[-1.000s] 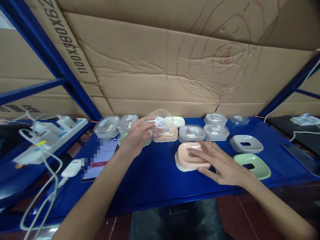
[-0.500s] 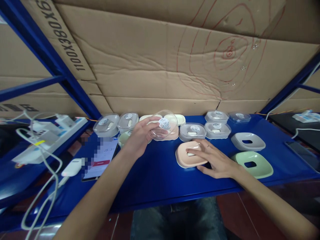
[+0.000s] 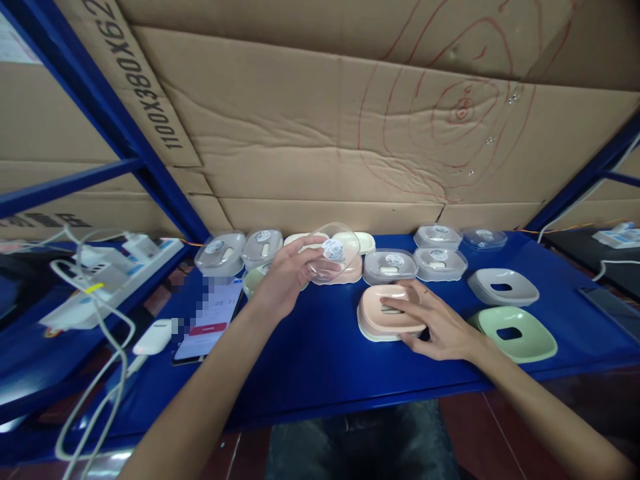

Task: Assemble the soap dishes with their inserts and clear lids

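Observation:
My left hand (image 3: 295, 270) pinches a clear plastic lid (image 3: 345, 257) bearing a round printed sticker, held tilted above the table. With my right hand (image 3: 435, 320), I grip the right side of a peach plastic dish (image 3: 375, 308). The thumb is at its front edge and a finger reaches into its hollow, where a small pale piece (image 3: 391, 309) partly shows. A paler rim is visible beneath the dish. Behind it stand lidded boxes, among them a grey box (image 3: 390, 267). To the right lie a grey dish (image 3: 505, 285) and a green dish (image 3: 523, 333), each with a central hole.
Several lidded boxes line the back of the blue table (image 3: 310, 373), near a cardboard wall (image 3: 280, 120). At left lie a tablet-like device (image 3: 215, 327), a white case (image 3: 153, 337) and a power strip (image 3: 115, 280) with loose cables. A clear lid (image 3: 484, 238) rests at the back right.
The whole view has shifted slightly. The peach dish sits a little differently under my right hand, and more of the pale rim below it shows. My left hand keeps hold of the lid.

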Tool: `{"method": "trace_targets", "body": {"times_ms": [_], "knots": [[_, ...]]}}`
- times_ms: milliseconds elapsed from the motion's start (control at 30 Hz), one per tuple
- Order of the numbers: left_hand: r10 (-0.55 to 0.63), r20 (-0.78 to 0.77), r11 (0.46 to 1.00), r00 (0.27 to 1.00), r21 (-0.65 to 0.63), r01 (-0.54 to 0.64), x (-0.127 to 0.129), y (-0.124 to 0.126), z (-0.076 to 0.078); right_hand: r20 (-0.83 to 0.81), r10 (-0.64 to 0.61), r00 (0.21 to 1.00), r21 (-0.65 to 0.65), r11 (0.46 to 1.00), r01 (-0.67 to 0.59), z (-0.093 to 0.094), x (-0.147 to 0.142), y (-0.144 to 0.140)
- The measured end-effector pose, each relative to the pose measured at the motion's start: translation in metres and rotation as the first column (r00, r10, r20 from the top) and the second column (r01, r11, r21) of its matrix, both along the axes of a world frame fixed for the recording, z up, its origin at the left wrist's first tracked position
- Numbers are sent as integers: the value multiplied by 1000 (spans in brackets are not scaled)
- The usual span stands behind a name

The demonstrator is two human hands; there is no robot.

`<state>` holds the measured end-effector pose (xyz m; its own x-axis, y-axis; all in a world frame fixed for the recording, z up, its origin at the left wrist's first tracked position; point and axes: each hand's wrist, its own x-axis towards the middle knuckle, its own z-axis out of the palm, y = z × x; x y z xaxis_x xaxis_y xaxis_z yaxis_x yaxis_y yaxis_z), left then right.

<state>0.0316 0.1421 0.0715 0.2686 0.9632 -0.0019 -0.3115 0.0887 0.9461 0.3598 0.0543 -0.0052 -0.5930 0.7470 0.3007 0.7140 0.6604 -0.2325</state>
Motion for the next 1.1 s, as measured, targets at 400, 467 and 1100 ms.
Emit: {"method": "trace_targets", "body": {"times_ms": [400, 467, 1100], "knots": [[-1, -11, 1000, 1000, -9, 1, 1, 0, 0, 4, 16, 1000, 64, 998, -16, -6, -3, -9], [-7, -6, 1000, 1000, 1, 7, 0, 0, 0, -5, 12, 1000, 63, 998, -11, -8, -4, -11], [-1, -18, 1000, 1000, -7, 1, 1, -1, 1, 13, 4, 1000, 48, 999, -4, -3, -6, -4]]}}
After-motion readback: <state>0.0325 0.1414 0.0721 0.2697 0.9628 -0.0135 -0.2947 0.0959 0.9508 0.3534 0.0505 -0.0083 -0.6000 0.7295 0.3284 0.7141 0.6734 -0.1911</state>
